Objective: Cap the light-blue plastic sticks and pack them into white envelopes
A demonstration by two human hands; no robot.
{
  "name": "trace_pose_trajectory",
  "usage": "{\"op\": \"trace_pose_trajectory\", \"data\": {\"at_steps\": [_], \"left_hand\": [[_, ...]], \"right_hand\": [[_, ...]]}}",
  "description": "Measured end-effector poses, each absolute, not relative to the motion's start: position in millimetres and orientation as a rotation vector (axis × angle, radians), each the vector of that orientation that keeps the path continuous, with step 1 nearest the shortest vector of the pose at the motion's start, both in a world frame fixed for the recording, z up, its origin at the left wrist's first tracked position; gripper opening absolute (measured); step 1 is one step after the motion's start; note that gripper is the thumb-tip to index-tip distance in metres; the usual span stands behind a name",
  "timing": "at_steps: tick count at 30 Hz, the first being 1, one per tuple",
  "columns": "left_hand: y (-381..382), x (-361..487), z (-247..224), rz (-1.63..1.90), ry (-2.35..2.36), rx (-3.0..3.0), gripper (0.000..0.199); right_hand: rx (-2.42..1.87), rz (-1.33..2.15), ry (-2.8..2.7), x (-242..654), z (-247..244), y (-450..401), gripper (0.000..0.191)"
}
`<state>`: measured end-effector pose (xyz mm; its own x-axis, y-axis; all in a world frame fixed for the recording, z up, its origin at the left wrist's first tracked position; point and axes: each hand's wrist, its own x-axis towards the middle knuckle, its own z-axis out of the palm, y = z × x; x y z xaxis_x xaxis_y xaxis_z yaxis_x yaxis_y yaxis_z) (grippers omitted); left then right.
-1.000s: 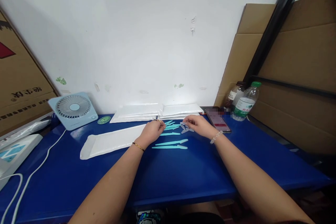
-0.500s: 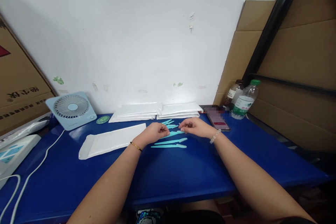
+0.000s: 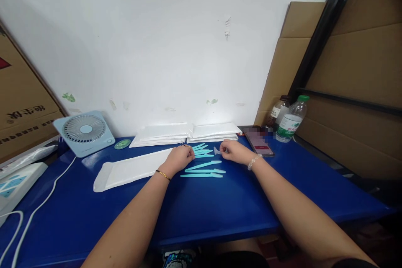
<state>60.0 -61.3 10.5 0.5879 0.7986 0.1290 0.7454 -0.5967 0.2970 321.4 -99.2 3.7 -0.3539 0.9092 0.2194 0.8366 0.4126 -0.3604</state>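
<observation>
Several slim turquoise tools (image 3: 204, 171) lie on the blue table (image 3: 213, 209); three are spread apart at the front, and more are bunched behind them. My left hand (image 3: 182, 158) has its fingers pressed together at the left ends of the bunched tools, and what it grips there is hidden. My right hand (image 3: 231, 151) pinches near a small translucent piece (image 3: 216, 150) at the right of the bunch; its fingertips meet that piece's right end. A long white padded envelope (image 3: 132, 169) lies left of my left hand.
Two stacks of white envelopes (image 3: 163, 132) stand against the wall. At the right are a phone (image 3: 259, 142), a green-capped bottle (image 3: 290, 125) and a brown-capped bottle (image 3: 276, 111). A light-blue fan (image 3: 84, 130), a green disc (image 3: 122, 144) and a white cable (image 3: 52, 190) are at the left.
A turquoise tool that was between my hands now lies loose behind the two front ones. My left hand has moved left and my right hand slightly right, exposing the translucent piece.
</observation>
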Motion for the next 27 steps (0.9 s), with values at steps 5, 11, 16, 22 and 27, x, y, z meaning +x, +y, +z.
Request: {"op": "trace_pose_trajectory", "data": {"at_steps": [5, 11, 16, 22, 27], "left_hand": [[-64, 60, 17, 0.458, 1.315, 2.559, 0.013], [-69, 63, 22, 0.450, 1.331, 2.542, 0.016], [-69, 64, 22, 0.493, 1.284, 2.593, 0.014], [-64, 60, 21, 0.498, 1.297, 2.565, 0.014], [-68, 62, 22, 0.515, 1.266, 2.531, 0.015]], "right_hand": [[-1.424, 0.495, -2.176, 326, 9, -103, 0.009], [-1.355, 0.575, -2.168, 317, 10, -105, 0.010], [-1.320, 0.574, -2.184, 315, 9, -105, 0.010], [-1.374, 0.491, -2.152, 326, 12, -104, 0.009], [-1.320, 0.563, -2.163, 316, 11, -106, 0.010]]}}
